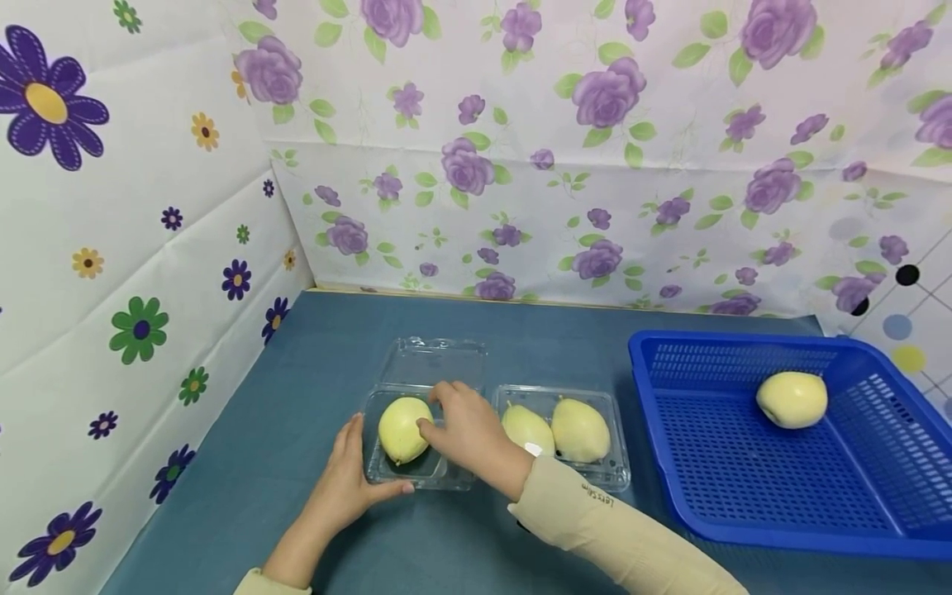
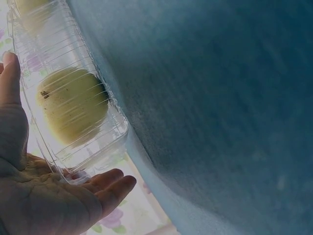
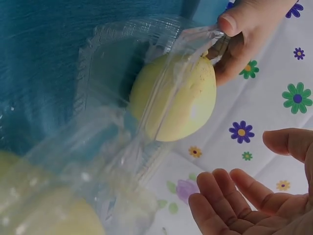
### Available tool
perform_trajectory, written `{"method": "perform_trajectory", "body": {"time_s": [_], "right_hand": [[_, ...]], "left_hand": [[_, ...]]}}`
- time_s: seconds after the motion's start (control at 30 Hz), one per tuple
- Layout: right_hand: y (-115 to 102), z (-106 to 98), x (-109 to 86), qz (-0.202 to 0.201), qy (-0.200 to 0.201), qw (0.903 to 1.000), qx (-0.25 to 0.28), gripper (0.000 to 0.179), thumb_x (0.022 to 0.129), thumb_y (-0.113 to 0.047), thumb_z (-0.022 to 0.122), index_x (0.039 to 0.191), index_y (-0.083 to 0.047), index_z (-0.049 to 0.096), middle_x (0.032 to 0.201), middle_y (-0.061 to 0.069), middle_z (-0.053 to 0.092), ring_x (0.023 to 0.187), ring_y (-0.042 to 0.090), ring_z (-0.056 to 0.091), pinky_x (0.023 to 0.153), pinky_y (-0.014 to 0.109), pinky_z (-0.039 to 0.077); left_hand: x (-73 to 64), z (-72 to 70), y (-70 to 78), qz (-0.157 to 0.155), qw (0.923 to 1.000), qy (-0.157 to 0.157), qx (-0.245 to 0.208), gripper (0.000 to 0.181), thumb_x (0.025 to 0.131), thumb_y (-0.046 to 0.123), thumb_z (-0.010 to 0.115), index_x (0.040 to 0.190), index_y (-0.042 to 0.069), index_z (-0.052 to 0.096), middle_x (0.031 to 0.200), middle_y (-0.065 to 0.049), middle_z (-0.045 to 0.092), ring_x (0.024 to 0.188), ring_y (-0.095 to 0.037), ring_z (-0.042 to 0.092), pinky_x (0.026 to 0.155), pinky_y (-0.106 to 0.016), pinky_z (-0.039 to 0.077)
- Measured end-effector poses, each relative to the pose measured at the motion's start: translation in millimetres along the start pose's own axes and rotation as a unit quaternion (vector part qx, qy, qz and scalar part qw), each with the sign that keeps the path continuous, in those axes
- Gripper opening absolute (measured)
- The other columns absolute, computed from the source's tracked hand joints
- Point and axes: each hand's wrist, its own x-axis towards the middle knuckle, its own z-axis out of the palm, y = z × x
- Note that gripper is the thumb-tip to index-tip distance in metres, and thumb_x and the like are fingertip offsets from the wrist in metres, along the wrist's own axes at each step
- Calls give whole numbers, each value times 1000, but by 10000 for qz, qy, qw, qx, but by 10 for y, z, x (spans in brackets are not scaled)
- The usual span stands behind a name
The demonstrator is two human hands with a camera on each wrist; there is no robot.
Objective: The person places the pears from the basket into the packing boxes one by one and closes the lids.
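Note:
A clear plastic clamshell container (image 1: 445,481) with its lid (image 1: 435,360) folded back holds one yellow-green pear (image 1: 404,430). My left hand (image 1: 345,479) touches its left side and near corner, fingers fairly straight and thumb along the front edge. Over the right part of that container is my right hand (image 1: 472,431), close beside the pear; in the right wrist view its fingers are loosely bent, with nothing between them and the pear apart from them. To the right, a second clear container (image 1: 619,467) holds two pears (image 1: 582,430), partly behind my right forearm.
A blue plastic basket (image 1: 673,487) stands at the right with one pear (image 1: 792,400) inside. Flower-patterned sheets (image 1: 461,223) rise behind and to the left of the blue-green tabletop (image 1: 245,471).

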Motion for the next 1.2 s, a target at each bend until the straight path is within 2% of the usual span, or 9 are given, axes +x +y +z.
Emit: {"method": "perform_trajectory", "body": {"time_s": [0.17, 0.33, 0.8, 0.93, 1.03, 1.2], "right_hand": [[37, -68, -32, 21, -66, 10000, -4, 26, 90, -23, 65, 110, -6, 63, 92, 7, 61, 70, 13, 53, 56, 25, 43], [68, -140, -67, 85, 5, 10000, 16, 25, 90, -23, 65, 109, -6, 63, 93, 8, 62, 71, 15, 55, 57, 25, 45], [123, -332, -145, 275, 42, 9996, 41, 30, 91, -24, 65, 114, -7, 62, 98, 9, 63, 76, 18, 59, 60, 29, 48], [142, -389, -179, 290, 28, 9995, 129, 30, 91, -25, 64, 114, -7, 61, 97, 8, 61, 72, 15, 55, 59, 28, 46], [169, -423, -200, 262, 129, 9995, 144, 29, 91, -25, 64, 113, -7, 61, 95, 7, 61, 70, 14, 52, 59, 28, 45], [196, -467, -210, 181, 369, 9992, 9, 26, 90, -23, 66, 110, -7, 62, 94, 7, 62, 76, 17, 57, 62, 30, 48]], "left_hand": [[18, 6, -5, -75, 9999, -90, -1, 128, 65, 52, 83, 148, -10, 8, 152, -32, 9, 136, -53, 20, 101, -64, 34], [13, 4, -11, -110, 9998, -159, 37, 129, 65, 54, 82, 148, -10, 7, 152, -33, 8, 136, -54, 20, 101, -64, 34], [6, 0, 14, -16, 10000, -53, 4, 128, 64, 49, 84, 147, -12, 8, 152, -34, 10, 137, -53, 19, 105, -62, 31], [11, 5, 16, -16, 10000, -41, -4, 129, 64, 49, 85, 147, -12, 8, 152, -34, 10, 136, -53, 20, 105, -62, 31], [13, 10, 12, -17, 10000, -44, 0, 129, 63, 50, 85, 147, -12, 8, 152, -34, 10, 137, -52, 19, 105, -62, 31], [12, 10, 0, -22, 10000, 21, 9, 129, 62, 49, 85, 147, -12, 9, 151, -34, 11, 137, -52, 20, 106, -61, 31]]}}
